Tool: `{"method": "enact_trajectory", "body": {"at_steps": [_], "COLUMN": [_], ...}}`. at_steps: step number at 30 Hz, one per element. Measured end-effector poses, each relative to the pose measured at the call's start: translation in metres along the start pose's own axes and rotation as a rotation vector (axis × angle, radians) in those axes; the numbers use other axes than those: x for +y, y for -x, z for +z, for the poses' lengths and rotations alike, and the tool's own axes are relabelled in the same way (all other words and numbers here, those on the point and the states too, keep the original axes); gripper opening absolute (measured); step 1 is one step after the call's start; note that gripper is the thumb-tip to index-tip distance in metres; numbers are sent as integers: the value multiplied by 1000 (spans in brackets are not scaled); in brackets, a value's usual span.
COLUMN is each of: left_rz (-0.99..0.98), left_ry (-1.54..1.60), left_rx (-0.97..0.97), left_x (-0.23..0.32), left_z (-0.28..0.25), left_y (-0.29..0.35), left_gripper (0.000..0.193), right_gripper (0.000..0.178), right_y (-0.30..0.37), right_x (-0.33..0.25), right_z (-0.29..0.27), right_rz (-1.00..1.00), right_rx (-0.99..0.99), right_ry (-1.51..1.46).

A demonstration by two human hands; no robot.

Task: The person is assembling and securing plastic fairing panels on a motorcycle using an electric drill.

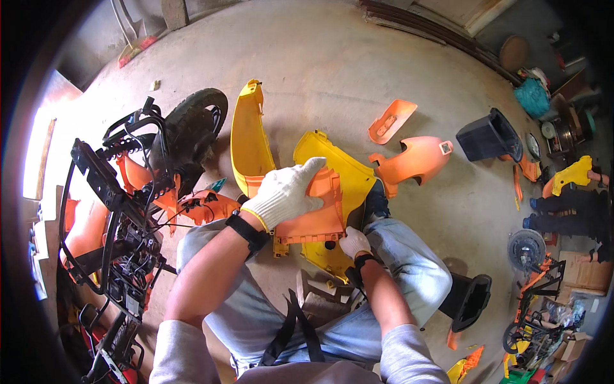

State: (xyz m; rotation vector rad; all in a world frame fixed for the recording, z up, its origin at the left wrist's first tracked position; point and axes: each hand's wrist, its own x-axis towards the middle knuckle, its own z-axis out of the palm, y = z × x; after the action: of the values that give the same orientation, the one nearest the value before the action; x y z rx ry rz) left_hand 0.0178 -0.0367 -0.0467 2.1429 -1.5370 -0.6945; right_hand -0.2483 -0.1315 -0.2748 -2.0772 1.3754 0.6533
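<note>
An orange plastic panel point(311, 224) with small tabs along its near edge sits above my lap, in front of my knees. My left hand point(284, 192), in a white knit glove, grips it from above. The thumb and one finger are spread across the panel, while the other fingers are mostly hidden. My right hand point(354, 243), also gloved, is closed at the panel's near right corner. Whatever else may be in its fingers is too small to tell. Under and beyond the panel lies a larger yellow plastic body panel point(355, 182). A curved yellow piece point(246, 134) rises to its left.
A stripped motorbike frame point(115, 211) with a black wheel point(195, 121) stands on the left. Orange body parts point(416, 163), an orange tray-like piece point(392, 120) and a black bin point(489, 136) lie to the right. At far right another person point(569, 211) handles a yellow panel point(574, 174).
</note>
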Motion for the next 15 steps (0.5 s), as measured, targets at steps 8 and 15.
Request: {"method": "enact_trajectory", "body": {"at_steps": [8,15], "left_rz": [-110,-142], "left_ry": [-176,-108], "left_rx": [-49,-59], "left_x": [-5,-4], "left_z": [-13,-21], "left_y": [5,15], "left_gripper": [81,86], "right_gripper": [34,37], "right_y": [-62,-171], "right_x": [2,25], "right_z": [-6,-10], "right_rz": [90,116], "right_rx": [492,182], "right_ry": [-381,-759]}}
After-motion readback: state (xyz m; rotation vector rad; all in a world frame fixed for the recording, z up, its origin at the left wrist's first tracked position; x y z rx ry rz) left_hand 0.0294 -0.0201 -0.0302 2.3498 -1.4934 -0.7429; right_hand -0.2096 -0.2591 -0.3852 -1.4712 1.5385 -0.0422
